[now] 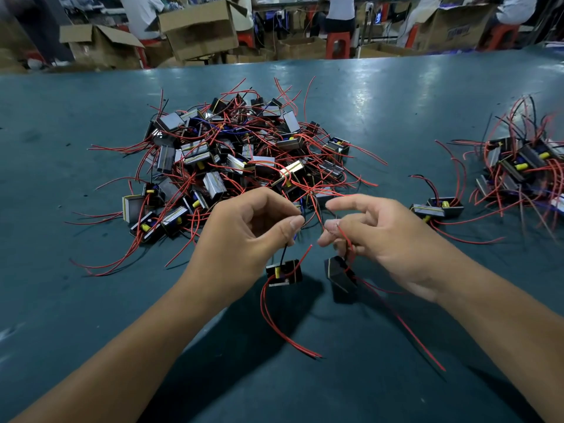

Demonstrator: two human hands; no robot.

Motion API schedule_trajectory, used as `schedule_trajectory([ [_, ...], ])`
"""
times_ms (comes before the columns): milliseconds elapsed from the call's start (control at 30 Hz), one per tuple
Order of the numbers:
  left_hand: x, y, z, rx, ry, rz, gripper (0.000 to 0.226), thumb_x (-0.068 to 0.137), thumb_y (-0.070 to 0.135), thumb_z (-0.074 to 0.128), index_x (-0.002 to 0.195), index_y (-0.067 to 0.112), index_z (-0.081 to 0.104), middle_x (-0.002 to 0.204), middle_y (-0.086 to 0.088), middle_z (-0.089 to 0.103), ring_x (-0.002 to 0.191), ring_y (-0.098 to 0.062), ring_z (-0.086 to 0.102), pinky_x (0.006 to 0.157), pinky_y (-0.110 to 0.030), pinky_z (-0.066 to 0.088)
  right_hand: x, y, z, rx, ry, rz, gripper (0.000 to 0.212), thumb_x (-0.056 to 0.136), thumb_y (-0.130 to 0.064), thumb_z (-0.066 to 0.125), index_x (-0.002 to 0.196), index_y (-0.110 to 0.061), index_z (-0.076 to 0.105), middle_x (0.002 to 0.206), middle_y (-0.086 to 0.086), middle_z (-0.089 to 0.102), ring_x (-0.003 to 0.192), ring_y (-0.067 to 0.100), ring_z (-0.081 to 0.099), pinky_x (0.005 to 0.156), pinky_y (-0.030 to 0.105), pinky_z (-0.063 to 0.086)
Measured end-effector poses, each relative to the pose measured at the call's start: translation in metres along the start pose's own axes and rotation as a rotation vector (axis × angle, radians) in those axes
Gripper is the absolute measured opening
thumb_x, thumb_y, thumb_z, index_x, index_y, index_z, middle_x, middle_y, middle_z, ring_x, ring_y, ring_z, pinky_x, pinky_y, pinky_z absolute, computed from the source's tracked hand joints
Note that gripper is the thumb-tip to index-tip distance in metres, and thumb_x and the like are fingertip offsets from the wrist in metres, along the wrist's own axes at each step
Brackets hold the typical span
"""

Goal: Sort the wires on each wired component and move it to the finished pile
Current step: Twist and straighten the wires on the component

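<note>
My left hand (253,227) pinches a thin black wire between thumb and forefinger; a small black component (284,273) with a yellow part and long red wires hangs from it above the table. My right hand (381,236) pinches red wires of a second black component (340,273), which dangles just below its fingers. Both hands are held close together in front of a big tangled heap of wired components (238,154). A smaller pile of components (525,166) lies at the right edge, with a pair of components (439,207) lying near it.
The work surface is a dark teal table (91,300). Beyond its far edge stand open cardboard boxes (198,29), red stools (338,44) and several seated people. Loose red wire ends spread out around both piles.
</note>
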State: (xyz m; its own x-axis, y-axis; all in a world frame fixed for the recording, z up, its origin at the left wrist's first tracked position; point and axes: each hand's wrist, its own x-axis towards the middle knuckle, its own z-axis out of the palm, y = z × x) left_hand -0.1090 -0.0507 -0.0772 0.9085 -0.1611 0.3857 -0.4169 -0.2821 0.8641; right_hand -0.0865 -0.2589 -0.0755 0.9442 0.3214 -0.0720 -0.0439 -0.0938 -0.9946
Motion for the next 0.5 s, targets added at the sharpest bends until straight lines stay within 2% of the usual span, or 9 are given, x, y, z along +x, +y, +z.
schedule_trajectory([
  [67,0.0,-0.001,0.0,-0.033,0.013,-0.018,0.006,0.089,0.017,0.072,0.093,0.013,0.071,0.079,-0.002,0.072,0.07,-0.014,0.07,0.069,-0.032,0.061,-0.001,0.002,0.003,0.071,-0.021,0.038,0.02,0.095,-0.009,0.061,0.114,-0.009,0.055,0.084,0.01,0.076,0.06,0.009,0.059,0.058,0.02,0.051],
  [200,0.0,-0.002,0.002,-0.102,0.007,-0.059,0.013,0.086,0.02,0.073,0.096,0.013,0.071,0.084,-0.002,0.073,0.072,-0.018,0.071,0.071,-0.031,0.06,-0.002,0.004,0.01,0.154,0.047,0.014,0.008,0.092,-0.008,0.063,0.094,-0.006,0.056,0.083,0.012,0.077,0.055,0.01,0.062,0.051,0.018,0.05],
  [333,-0.001,0.0,0.005,-0.144,0.011,-0.07,0.011,0.085,0.021,0.072,0.094,0.015,0.072,0.08,0.0,0.073,0.07,-0.015,0.07,0.068,-0.023,0.057,-0.005,0.002,0.015,0.12,0.101,-0.061,0.01,0.086,-0.013,0.07,0.085,-0.007,0.062,0.077,0.014,0.075,0.046,0.011,0.058,0.037,0.019,0.04],
  [500,-0.003,0.004,0.011,-0.197,0.018,-0.084,0.012,0.084,0.015,0.071,0.091,0.006,0.071,0.077,-0.005,0.072,0.067,-0.014,0.068,0.066,-0.024,0.057,-0.01,-0.002,0.018,0.1,0.086,-0.128,0.007,0.087,-0.011,0.071,0.08,-0.013,0.07,0.068,0.009,0.071,0.045,0.011,0.053,0.038,0.02,0.039],
])
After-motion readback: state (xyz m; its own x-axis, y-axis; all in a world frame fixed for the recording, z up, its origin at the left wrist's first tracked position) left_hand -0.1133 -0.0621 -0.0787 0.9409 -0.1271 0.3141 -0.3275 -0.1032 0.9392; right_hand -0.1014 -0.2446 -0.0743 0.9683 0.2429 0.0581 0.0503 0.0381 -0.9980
